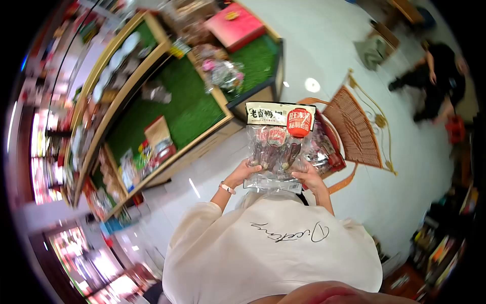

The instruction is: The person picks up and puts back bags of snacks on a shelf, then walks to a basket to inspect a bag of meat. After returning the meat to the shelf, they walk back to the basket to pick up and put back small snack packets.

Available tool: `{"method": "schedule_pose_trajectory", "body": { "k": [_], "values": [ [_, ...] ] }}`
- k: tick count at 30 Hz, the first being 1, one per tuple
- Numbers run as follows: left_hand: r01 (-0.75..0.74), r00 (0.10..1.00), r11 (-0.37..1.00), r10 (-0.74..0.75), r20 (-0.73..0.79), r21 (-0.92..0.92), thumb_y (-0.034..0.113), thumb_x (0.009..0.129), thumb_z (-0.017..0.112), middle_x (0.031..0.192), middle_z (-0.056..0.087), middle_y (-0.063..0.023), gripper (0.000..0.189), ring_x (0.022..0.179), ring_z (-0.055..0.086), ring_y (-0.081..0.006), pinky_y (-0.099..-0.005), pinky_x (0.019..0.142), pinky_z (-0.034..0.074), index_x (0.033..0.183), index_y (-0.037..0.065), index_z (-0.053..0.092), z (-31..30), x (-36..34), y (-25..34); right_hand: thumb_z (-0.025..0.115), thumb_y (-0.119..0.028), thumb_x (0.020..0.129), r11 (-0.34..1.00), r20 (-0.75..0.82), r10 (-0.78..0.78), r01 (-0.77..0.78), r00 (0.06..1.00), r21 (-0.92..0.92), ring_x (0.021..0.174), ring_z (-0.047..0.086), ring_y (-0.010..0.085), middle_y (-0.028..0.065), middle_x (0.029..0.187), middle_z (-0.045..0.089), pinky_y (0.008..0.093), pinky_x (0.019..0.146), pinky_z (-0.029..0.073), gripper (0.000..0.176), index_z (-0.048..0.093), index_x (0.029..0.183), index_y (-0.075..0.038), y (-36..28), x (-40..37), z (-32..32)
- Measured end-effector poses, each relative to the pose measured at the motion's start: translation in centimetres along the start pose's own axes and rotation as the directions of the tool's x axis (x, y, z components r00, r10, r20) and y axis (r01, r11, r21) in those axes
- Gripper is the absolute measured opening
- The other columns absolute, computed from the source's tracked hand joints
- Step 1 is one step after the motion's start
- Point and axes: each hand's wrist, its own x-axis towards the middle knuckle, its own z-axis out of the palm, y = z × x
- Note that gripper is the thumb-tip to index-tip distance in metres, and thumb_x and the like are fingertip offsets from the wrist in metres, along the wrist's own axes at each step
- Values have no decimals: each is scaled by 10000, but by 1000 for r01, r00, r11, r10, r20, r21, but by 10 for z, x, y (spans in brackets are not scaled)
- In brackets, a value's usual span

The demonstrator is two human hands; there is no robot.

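A clear plastic bag of packaged duck [273,147] hangs in front of my chest, its cream and red header at the top and dark pieces in smaller wrappers inside. My left hand [244,173], with a light band at the wrist, grips its lower left side. On the lower right side, my right hand [310,177] holds it with the thumb across the front. Both hands are closed on the plastic. Just behind the bag, partly covered by it, is a woven wicker basket [354,129] with red and clear packages [326,149] in it.
To the left stands a wooden display stand lined with green turf [185,96], bearing several packages. A red box [235,26] sits on its far section. A person in dark clothes [440,76] is at the far right, near a cardboard box [386,38]. Crowded shelves [438,248] are at lower right.
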Motion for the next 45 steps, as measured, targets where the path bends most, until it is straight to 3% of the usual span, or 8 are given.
{"method": "schedule_pose_trajectory", "body": {
  "k": [5,14,19,22,26,30,35,45],
  "values": [
    [-361,905,932,357,-230,25,121,771,637,974,616,-66,413,875,572,-131,-266,746,461,1144,13,494,-29,-107,-26,552,114,724,988,264,13,28,965,-149,1078,482,193,115,1251,442,293,877,399,867,48,1395,-104,21,17,83],
    [-557,607,829,447,-657,49,78,787,602,990,601,-32,356,857,542,-87,-245,785,436,1123,8,507,-44,-276,-100,617,65,710,894,605,376,-105,702,-435,1107,457,232,163,1317,356,326,890,383,974,-66,1384,-99,87,36,210],
    [-668,465,742,360,-809,-54,90,778,625,1042,573,-30,418,914,512,-96,-252,829,405,1166,14,488,-52,-308,-155,674,42,673,811,626,481,-41,614,-583,1068,473,197,138,1263,409,300,866,402,985,10,1389,-89,121,40,292],
    [-721,379,692,337,-862,-46,87,775,627,1040,572,-29,422,917,512,-96,-250,824,406,1165,4,487,-71,-317,-162,726,2,638,821,691,308,183,654,-540,1010,488,162,101,1162,475,290,825,424,978,97,1382,-79,162,72,319],
    [-776,313,627,291,-904,-67,84,777,625,1049,570,-32,434,919,511,-94,-245,814,410,1176,-5,481,-93,-316,-163,751,-15,612,659,559,535,101,633,-745,904,523,141,50,1057,521,272,748,446,947,175,1362,-74,176,109,365],
    [-729,320,681,238,-917,-77,74,779,616,1071,568,-38,444,931,513,-93,-244,822,410,1194,4,477,-149,-330,-146,726,25,619,745,659,533,74,531,-663,968,530,169,77,1108,518,303,786,452,915,188,1354,-71,195,152,420],
    [-769,88,631,262,-961,101,77,790,598,998,600,-33,403,888,548,-99,-255,788,442,1169,12,477,-215,-346,-110,698,67,613,812,799,477,164,367,-560,1152,412,205,108,1311,345,343,914,383,965,129,1379,-80,211,190,514],
    [-883,-68,466,-17,-998,52,67,775,618,1059,564,-40,447,923,514,-105,-261,823,415,1191,5,465,-255,-364,-117,726,-29,611,529,589,745,262,313,-807,971,497,180,96,1142,466,298,779,436,855,245,1318,-10,269,227,614]
  ]
}}
